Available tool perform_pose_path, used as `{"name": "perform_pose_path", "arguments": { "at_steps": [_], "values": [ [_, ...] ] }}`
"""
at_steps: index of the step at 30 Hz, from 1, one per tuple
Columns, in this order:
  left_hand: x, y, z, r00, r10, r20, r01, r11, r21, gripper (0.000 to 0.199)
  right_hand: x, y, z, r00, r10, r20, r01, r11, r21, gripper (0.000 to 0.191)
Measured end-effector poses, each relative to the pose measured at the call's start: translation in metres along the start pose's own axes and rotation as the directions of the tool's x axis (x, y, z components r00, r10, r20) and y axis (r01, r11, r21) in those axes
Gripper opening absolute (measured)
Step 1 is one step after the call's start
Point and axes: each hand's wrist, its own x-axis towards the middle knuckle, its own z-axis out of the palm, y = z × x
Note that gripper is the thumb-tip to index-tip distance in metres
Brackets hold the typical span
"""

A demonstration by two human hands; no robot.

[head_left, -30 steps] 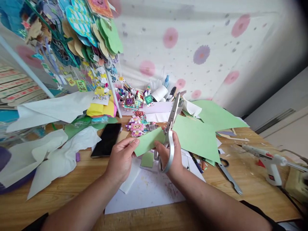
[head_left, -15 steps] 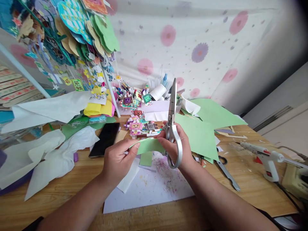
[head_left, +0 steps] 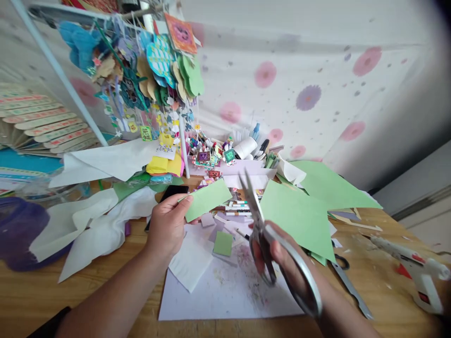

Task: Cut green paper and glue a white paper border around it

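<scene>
Between thumb and fingers, my left hand (head_left: 169, 220) pinches the left end of a green paper strip (head_left: 207, 199), which tilts up to the right. My right hand (head_left: 282, 253) holds silver scissors (head_left: 256, 204), with fingers in the handle loops and the blades slightly apart, pointing up. A gap separates the blades from the strip. Below lies a small green square (head_left: 223, 243) on a pale stained sheet (head_left: 225, 293), beside a folded white paper (head_left: 192, 263).
Large green sheets (head_left: 296, 216) lie right of the scissors. A glue gun (head_left: 405, 253) and a grey cutter (head_left: 352, 288) are farther right. A phone (head_left: 172, 191) sits behind my left hand. Paper ornaments (head_left: 160, 61) hang at the upper left.
My right hand has let go of the strip and moved right and down, and the scissors have opened. The strip in my left hand now tilts up. The view has shifted.
</scene>
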Motion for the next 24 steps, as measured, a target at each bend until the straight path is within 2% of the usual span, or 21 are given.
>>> {"name": "perform_pose_path", "arguments": {
  "at_steps": [3,6,9,14,20,24],
  "values": [
    [-0.002,0.007,0.003,0.999,-0.02,-0.037,0.018,0.999,-0.043,0.027,-0.027,-0.007,0.006,0.989,0.14,0.051,-0.134,0.985,-0.109,0.043],
    [-0.004,0.008,0.003,0.999,-0.032,-0.033,0.03,0.997,-0.069,0.028,-0.038,-0.017,0.014,0.979,0.194,0.055,-0.179,0.962,-0.206,0.044],
    [-0.006,0.004,0.003,1.0,-0.024,-0.006,0.024,0.998,-0.053,0.027,-0.034,-0.023,0.024,0.982,0.181,0.062,-0.162,0.96,-0.228,0.047],
    [-0.015,-0.003,0.005,0.998,-0.017,0.058,0.017,1.0,0.016,0.027,-0.022,-0.017,0.037,0.983,0.178,0.043,-0.167,0.968,-0.185,0.055],
    [-0.02,-0.007,0.005,0.992,0.039,0.124,-0.042,0.999,0.028,0.021,-0.019,-0.017,0.039,0.98,0.195,0.042,-0.185,0.967,-0.175,0.053],
    [-0.019,-0.008,0.003,0.992,0.058,0.112,-0.064,0.997,0.05,0.02,-0.019,-0.017,0.039,0.983,0.179,0.043,-0.169,0.971,-0.172,0.052]
  ]
}}
